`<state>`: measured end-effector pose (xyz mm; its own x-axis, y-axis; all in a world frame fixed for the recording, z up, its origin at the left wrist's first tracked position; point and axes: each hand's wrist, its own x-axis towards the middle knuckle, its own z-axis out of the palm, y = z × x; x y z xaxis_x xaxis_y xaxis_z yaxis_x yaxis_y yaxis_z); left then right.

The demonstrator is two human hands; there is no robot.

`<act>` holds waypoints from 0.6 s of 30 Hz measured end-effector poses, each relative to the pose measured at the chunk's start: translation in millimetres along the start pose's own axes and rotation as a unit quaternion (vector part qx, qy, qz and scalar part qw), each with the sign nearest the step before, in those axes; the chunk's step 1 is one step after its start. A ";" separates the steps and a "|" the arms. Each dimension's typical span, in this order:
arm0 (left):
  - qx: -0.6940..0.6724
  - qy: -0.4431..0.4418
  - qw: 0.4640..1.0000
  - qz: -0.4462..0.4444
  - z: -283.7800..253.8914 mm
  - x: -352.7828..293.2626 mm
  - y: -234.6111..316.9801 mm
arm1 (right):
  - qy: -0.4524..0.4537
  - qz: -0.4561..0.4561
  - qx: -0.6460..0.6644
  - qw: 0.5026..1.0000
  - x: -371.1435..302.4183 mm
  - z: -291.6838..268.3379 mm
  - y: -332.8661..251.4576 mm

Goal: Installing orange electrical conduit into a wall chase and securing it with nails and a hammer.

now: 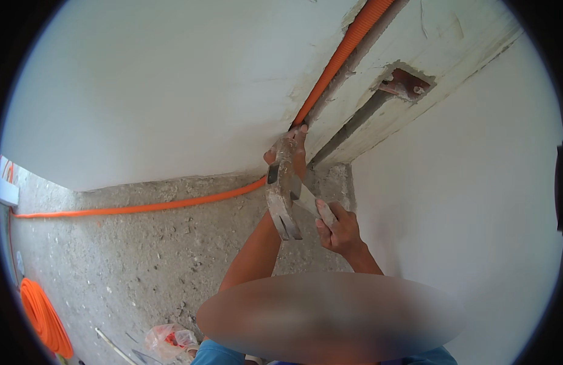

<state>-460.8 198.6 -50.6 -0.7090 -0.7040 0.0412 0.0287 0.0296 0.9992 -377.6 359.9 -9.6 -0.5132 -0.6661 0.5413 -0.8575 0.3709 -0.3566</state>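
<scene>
My right hand (340, 229) grips the pale handle of a claw hammer (284, 188), its head dusty and worn. The hammer head is raised in front of my left hand (300, 143) and hides most of it. The visible left fingers close around an orange corrugated conduit (339, 58) where it enters a groove cut in the wall. Above that hand the conduit runs up along the groove. Below it, the conduit bends out and trails left across the floor. Whether the left fingers also hold something small is hidden.
To the right, a second groove (354, 121) leads up to a recessed box hole (409, 84). A white wall (458, 164) stands close on my right. On the rough concrete floor (129, 243) lie a coil of orange conduit (45, 317) and a plastic bag (166, 337).
</scene>
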 end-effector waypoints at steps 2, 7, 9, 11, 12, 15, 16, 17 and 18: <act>-0.291 -0.028 0.955 -0.042 -2.4 3.4 -0.7 | 0.003 -0.009 -0.006 1.000 2.5 0.0 2.1; -0.043 0.032 0.998 0.043 2.9 6.9 -23.5 | 0.001 0.027 0.018 0.999 6.4 5.3 -4.6; -0.043 0.022 0.998 0.049 3.9 2.0 -21.7 | 0.020 -0.002 0.009 1.000 4.4 -2.2 -3.5; -0.042 0.015 0.997 0.057 3.1 -1.3 -18.7 | 0.040 -0.034 0.003 0.999 6.6 -4.4 0.0; -0.041 0.012 0.997 0.062 2.0 -2.3 -16.7 | 0.000 0.029 -0.013 0.999 10.2 -3.0 3.4; -0.038 0.012 0.996 0.081 -1.9 0.1 -8.8 | -0.025 0.069 -0.005 0.997 10.8 3.9 -3.2; -0.038 0.030 0.999 -0.001 0.9 3.4 -4.7 | -0.009 0.049 0.018 0.999 10.8 5.9 -5.6; -0.038 0.027 0.999 -0.004 0.0 0.9 -0.3 | -0.010 0.053 0.016 0.998 10.2 2.4 -8.1; -0.045 0.005 0.999 -0.030 -1.6 -1.4 4.7 | 0.013 0.008 0.010 1.000 10.9 -3.4 -11.5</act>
<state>-458.6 198.5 -46.0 -0.7042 -0.7098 -0.0195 0.0494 -0.0764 0.9959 -373.5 350.6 3.0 -0.5274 -0.6429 0.5555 -0.8487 0.3683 -0.3795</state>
